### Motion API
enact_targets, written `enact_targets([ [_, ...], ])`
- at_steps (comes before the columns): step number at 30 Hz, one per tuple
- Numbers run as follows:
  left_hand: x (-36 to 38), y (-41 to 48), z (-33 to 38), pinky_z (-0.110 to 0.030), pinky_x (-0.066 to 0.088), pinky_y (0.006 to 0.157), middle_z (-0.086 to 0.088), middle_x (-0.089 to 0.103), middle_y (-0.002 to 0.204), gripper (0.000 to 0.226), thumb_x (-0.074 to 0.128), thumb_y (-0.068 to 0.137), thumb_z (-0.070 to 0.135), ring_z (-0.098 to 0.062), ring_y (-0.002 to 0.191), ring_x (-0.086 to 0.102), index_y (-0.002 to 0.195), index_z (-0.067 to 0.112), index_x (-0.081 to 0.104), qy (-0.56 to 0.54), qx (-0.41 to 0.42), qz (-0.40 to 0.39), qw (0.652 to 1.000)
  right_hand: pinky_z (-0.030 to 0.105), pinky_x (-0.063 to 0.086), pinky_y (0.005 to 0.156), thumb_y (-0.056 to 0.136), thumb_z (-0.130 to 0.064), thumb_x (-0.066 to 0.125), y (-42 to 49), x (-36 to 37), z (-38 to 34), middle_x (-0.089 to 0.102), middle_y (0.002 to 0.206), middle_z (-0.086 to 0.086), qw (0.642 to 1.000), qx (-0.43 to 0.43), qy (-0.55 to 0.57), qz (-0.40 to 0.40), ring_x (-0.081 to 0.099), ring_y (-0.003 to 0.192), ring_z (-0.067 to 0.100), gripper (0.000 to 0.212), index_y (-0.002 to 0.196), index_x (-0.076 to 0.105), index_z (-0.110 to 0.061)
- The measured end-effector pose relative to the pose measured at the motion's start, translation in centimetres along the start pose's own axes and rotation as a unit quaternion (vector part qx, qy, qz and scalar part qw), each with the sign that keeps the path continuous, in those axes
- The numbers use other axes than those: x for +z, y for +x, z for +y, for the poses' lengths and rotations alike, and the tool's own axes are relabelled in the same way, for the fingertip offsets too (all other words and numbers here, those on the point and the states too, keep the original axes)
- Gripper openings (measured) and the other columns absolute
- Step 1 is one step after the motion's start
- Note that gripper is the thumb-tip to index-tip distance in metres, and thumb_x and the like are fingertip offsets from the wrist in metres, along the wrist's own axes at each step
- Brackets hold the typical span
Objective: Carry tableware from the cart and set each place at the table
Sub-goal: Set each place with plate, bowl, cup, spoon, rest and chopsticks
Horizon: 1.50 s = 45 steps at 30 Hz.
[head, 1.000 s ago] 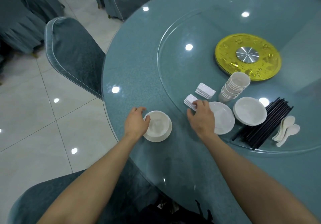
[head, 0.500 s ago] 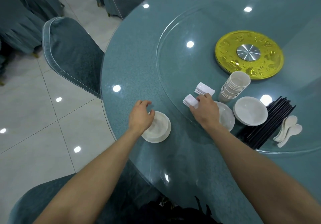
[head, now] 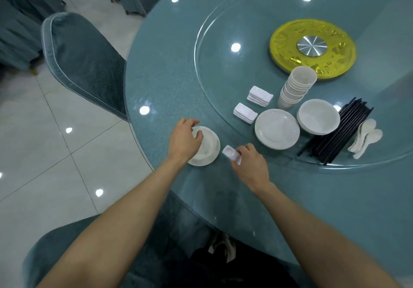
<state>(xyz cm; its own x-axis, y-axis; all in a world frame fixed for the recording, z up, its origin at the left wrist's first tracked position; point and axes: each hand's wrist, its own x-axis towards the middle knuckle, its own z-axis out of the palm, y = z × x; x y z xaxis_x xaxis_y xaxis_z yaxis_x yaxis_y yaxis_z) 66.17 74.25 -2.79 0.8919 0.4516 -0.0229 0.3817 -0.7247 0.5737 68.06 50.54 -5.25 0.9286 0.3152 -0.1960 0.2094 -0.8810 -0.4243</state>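
Observation:
A white bowl on a white plate sits near the table's left edge. My left hand rests over the bowl, its thumb hooked on the rim. Just to the plate's right, my right hand holds a small white chopstick rest low over the table. On the glass turntable lie two piles of chopstick rests, a stack of plates, stacked bowls, stacked cups, black chopsticks and white spoons.
A gold disc with a steel hub marks the turntable's centre. A teal-covered chair stands at the table's left edge and another chair is below me. More covered chairs line the tiled floor behind.
My right hand has lifted one chopstick rest off the nearer pile on the turntable and brought it down beside the plate. My left hand has stayed on the bowl.

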Motion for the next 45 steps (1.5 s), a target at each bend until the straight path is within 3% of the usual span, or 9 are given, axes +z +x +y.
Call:
enact_targets([
  [8, -0.3, -1.9, -0.3, -0.038, 0.056, 0.093, 0.007, 0.062, 0.121, 0.032, 0.069, 0.094, 0.027, -0.012, 0.099, 0.065, 0.126, 0.023, 0.07, -0.008, 0.01, -0.003, 1.0, 0.045, 0.054, 0.067, 0.094, -0.025, 0.066, -0.8, 2.4, -0.1, 0.053, 0.109, 0.008, 0.999, 0.007, 0.016, -0.044, 0.063, 0.077, 0.039, 0.018, 0.103, 0.065, -0.01],
  [13, -0.5, -2.5, 0.2, -0.037, 0.056, 0.093, 0.008, 0.062, 0.123, 0.032, 0.068, 0.094, 0.026, -0.011, 0.1, 0.065, 0.127, 0.023, 0.07, -0.004, 0.014, -0.004, 1.0, 0.042, 0.053, 0.068, 0.09, -0.034, 0.072, -0.9, 2.2, 0.1, 0.051, 0.114, 0.005, 0.999, 0.002, 0.002, -0.053, 0.063, 0.079, 0.035, 0.03, 0.109, 0.062, -0.012],
  [20, 1.9, -2.0, 4.1, -0.037, 0.053, 0.097, 0.001, 0.065, 0.123, 0.032, 0.068, 0.094, 0.021, -0.019, 0.104, 0.067, 0.125, 0.019, 0.071, -0.043, 0.059, -0.04, 0.997, 0.046, 0.055, 0.074, 0.09, -0.035, 0.073, -2.5, -0.9, 2.7, 0.052, 0.12, 0.008, 0.999, 0.049, 0.007, -0.013, 0.065, 0.086, 0.037, 0.038, 0.117, 0.061, -0.011],
  [26, 5.2, -2.0, 10.1, -0.04, 0.055, 0.093, 0.003, 0.065, 0.118, 0.031, 0.07, 0.093, 0.026, -0.018, 0.102, 0.067, 0.124, 0.022, 0.07, -0.044, 0.124, -0.075, 0.988, 0.049, 0.056, 0.08, 0.093, -0.03, 0.066, -4.1, -4.3, 8.6, 0.053, 0.122, 0.009, 0.993, 0.112, 0.013, 0.036, 0.065, 0.093, 0.038, 0.03, 0.115, 0.059, -0.011],
  [31, 7.7, -2.3, 14.5, -0.04, 0.056, 0.089, 0.004, 0.071, 0.105, 0.026, 0.067, 0.092, 0.022, -0.019, 0.092, 0.069, 0.118, 0.022, 0.073, -0.051, 0.138, -0.11, 0.983, 0.047, 0.056, 0.08, 0.095, -0.025, 0.062, -4.2, -7.2, 13.3, 0.059, 0.112, 0.008, 0.978, 0.168, 0.065, 0.107, 0.064, 0.092, 0.033, 0.02, 0.111, 0.063, -0.014],
  [35, 9.9, -3.1, 17.2, -0.034, 0.056, 0.082, 0.013, 0.07, 0.092, 0.02, 0.066, 0.093, 0.025, -0.012, 0.082, 0.067, 0.11, 0.027, 0.074, -0.033, 0.129, -0.144, 0.981, 0.045, 0.055, 0.082, 0.094, -0.028, 0.063, -3.5, -9.0, 17.2, 0.068, 0.102, 0.01, 0.946, 0.255, 0.134, 0.152, 0.065, 0.093, 0.034, 0.016, 0.104, 0.061, -0.015],
  [39, 11.5, -3.6, 18.8, -0.035, 0.058, 0.08, 0.012, 0.071, 0.09, 0.017, 0.066, 0.093, 0.026, -0.012, 0.079, 0.067, 0.107, 0.028, 0.075, -0.021, 0.13, -0.159, 0.978, 0.038, 0.046, 0.076, 0.1, -0.027, 0.062, -2.1, -10.2, 20.0, 0.068, 0.105, 0.016, 0.921, 0.309, 0.18, 0.157, 0.063, 0.094, 0.035, 0.021, 0.108, 0.06, -0.007],
  [41, 11.8, -3.7, 19.2, -0.034, 0.058, 0.079, 0.011, 0.072, 0.09, 0.017, 0.065, 0.093, 0.027, -0.012, 0.079, 0.067, 0.106, 0.028, 0.076, -0.008, 0.129, -0.161, 0.978, 0.042, 0.049, 0.079, 0.099, -0.027, 0.064, -1.3, -10.8, 20.5, 0.068, 0.104, 0.019, 0.914, 0.317, 0.194, 0.162, 0.063, 0.095, 0.038, 0.023, 0.107, 0.06, -0.006],
  [45, 12.1, -3.6, 19.6, -0.035, 0.057, 0.079, 0.011, 0.072, 0.091, 0.017, 0.064, 0.093, 0.027, -0.013, 0.08, 0.066, 0.106, 0.028, 0.076, 0.013, 0.123, -0.161, 0.979, 0.036, 0.047, 0.067, 0.094, -0.029, 0.067, -0.1, -11.1, 21.2, 0.068, 0.087, 0.016, 0.919, 0.32, 0.198, 0.119, 0.065, 0.084, 0.035, 0.027, 0.093, 0.06, -0.004],
])
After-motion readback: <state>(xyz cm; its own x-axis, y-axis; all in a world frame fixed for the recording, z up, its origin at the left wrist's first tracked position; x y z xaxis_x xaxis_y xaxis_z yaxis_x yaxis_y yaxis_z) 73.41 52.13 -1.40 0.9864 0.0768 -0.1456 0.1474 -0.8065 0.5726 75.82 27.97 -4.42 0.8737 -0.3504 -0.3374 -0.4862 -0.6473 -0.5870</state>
